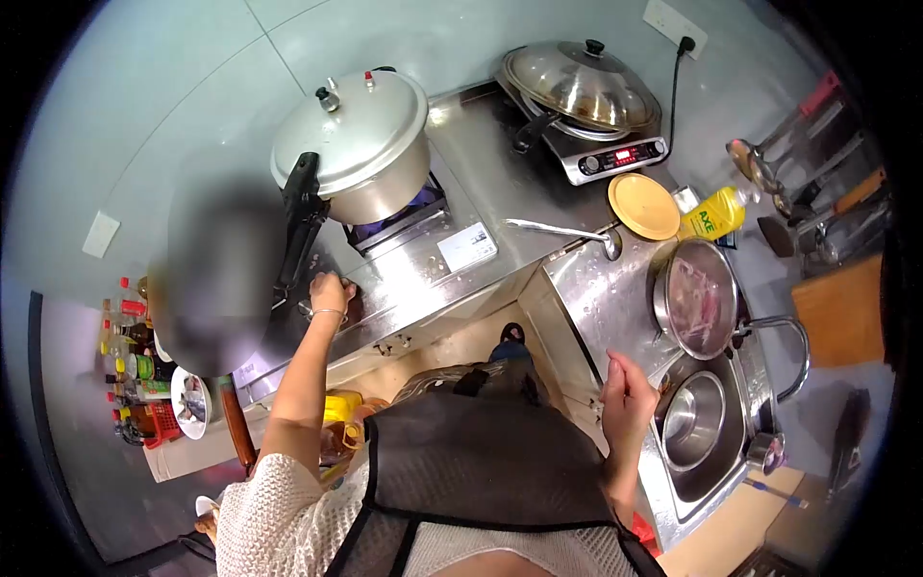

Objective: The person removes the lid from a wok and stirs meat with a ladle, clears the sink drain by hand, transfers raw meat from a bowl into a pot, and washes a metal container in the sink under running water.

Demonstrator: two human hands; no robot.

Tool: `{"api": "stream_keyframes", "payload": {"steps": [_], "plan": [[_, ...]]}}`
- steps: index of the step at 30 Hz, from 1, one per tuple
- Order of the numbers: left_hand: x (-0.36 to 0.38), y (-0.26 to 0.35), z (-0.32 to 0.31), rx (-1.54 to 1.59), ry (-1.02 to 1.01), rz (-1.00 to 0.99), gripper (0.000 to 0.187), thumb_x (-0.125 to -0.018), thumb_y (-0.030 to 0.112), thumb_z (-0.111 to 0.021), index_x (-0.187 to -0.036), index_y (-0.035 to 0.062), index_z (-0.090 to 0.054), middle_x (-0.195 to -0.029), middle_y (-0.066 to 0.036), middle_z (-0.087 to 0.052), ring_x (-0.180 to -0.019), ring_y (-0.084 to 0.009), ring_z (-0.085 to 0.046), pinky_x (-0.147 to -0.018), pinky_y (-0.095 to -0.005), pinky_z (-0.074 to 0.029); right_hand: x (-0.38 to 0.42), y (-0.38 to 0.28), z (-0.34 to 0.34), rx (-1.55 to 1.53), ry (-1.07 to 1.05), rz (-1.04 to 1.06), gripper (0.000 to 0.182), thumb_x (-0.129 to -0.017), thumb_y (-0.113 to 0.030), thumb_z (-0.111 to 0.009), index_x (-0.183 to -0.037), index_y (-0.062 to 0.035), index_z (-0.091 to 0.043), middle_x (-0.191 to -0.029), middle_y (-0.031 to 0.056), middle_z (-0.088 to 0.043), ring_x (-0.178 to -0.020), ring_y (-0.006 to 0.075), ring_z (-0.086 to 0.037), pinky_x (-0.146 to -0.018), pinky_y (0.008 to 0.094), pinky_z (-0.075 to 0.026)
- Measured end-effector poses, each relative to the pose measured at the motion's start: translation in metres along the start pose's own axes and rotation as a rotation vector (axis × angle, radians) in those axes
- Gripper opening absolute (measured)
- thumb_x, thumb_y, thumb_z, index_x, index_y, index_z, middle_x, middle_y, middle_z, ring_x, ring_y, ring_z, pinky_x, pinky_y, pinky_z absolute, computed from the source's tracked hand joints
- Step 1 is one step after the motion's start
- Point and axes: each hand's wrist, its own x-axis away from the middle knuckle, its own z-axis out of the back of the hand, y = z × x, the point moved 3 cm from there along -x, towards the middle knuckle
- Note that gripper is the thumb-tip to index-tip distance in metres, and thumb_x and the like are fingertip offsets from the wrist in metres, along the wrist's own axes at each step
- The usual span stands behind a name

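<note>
Heads up, your left hand (330, 293) rests closed on the stove front, nothing gripped, right hand (625, 389) loose and empty; that big silver pressure cooker (358, 144) far left looks heavy, so grab its black handle (300, 216).

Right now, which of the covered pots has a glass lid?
The wok on the electric cooker at the back; its domed lid is see-through, while the pressure cooker on the gas flame has a solid metal lid.
</note>
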Motion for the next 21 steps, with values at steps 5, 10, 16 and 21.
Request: {"api": "stream_keyframes", "payload": {"steps": [5, 10, 16, 21], "plan": [[0.000, -0.001, -0.001, 0.030, -0.007, 0.038, 0.031, -0.060, 0.029, -0.069, -0.070, 0.0012, -0.061, -0.079, -0.021, -0.057, -0.080, -0.0336, -0.055, -0.072, -0.0396, -0.044, 0.007, -0.001, 0.001, -0.005, 0.031, -0.052, 0.015, -0.084, -0.010, -0.051, -0.092, 0.0001, -0.059, -0.053, -0.0010, -0.047, -0.046, 0.0039, -0.042, -0.042, 0.0188, -0.033], [0.000, -0.006, -0.007, -0.065, 0.079, 0.022, 0.036, -0.059, 0.032, -0.071, -0.071, -0.0002, -0.060, -0.079, -0.021, -0.058, -0.075, -0.0335, -0.056, -0.070, -0.0398, -0.045, 0.012, -0.001, 0.004, -0.001, 0.051, -0.064, 0.016, -0.085, -0.011, -0.051, -0.092, 0.0006, -0.059, -0.054, -0.0001, -0.048, -0.045, 0.0046, -0.042, -0.042, 0.0196, -0.033], [0.001, -0.002, -0.002, -0.036, 0.080, 0.042, 0.038, -0.058, 0.032, -0.071, -0.069, -0.0020, -0.058, -0.076, -0.020, -0.058, -0.075, -0.0338, -0.056, -0.070, -0.0398, -0.045, 0.020, 0.001, 0.007, 0.038, 0.068, -0.075, 0.015, -0.084, -0.011, -0.051, -0.092, -0.0004, -0.059, -0.055, 0.0009, -0.050, -0.045, 0.0053, -0.044, -0.042, 0.0202, -0.034], [0.001, 0.003, 0.003, -0.084, 0.059, 0.053, 0.038, -0.058, 0.032, -0.070, -0.069, -0.0021, -0.058, -0.076, -0.020, -0.059, -0.076, -0.0336, -0.057, -0.070, -0.0394, -0.045, 0.025, 0.005, 0.010, 0.032, 0.092, -0.079, 0.015, -0.084, -0.011, -0.052, -0.092, -0.0007, -0.060, -0.056, 0.0010, -0.050, -0.046, 0.0051, -0.043, -0.042, 0.0202, -0.035]]}}
